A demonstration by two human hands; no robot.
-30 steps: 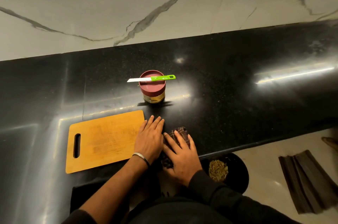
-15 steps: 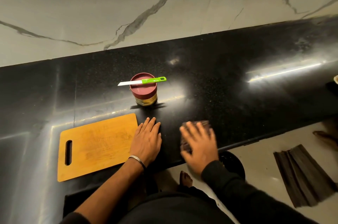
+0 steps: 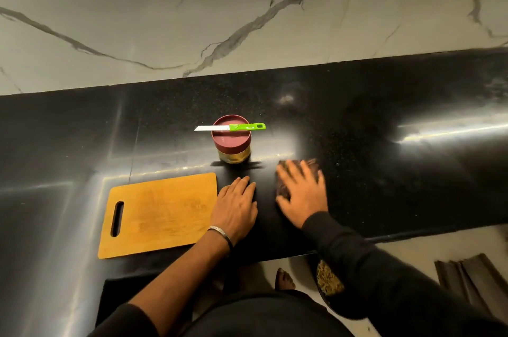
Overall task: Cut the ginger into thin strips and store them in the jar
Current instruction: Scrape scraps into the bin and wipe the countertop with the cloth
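A jar [image 3: 233, 153] with a dark red lid stands on the black counter, and a green-handled knife [image 3: 231, 127] lies across the lid. A bare wooden cutting board [image 3: 159, 213] lies to the left of it. My left hand [image 3: 236, 208] rests flat on the counter beside the board's right edge. My right hand [image 3: 301, 195] presses flat on a dark brown cloth [image 3: 283, 189], blurred with motion, right of the jar. No ginger is visible on the board.
The black counter [image 3: 384, 171] runs left to right with a marble wall behind. Below its front edge a dark bin [image 3: 328, 281] holds yellowish scraps. A dark ribbed mat [image 3: 467, 279] lies on the floor at right. A bare foot [image 3: 284, 280] shows below.
My right hand slid the cloth rightward and farther from the counter's front edge, away from my left hand. My left hand has stayed flat beside the board.
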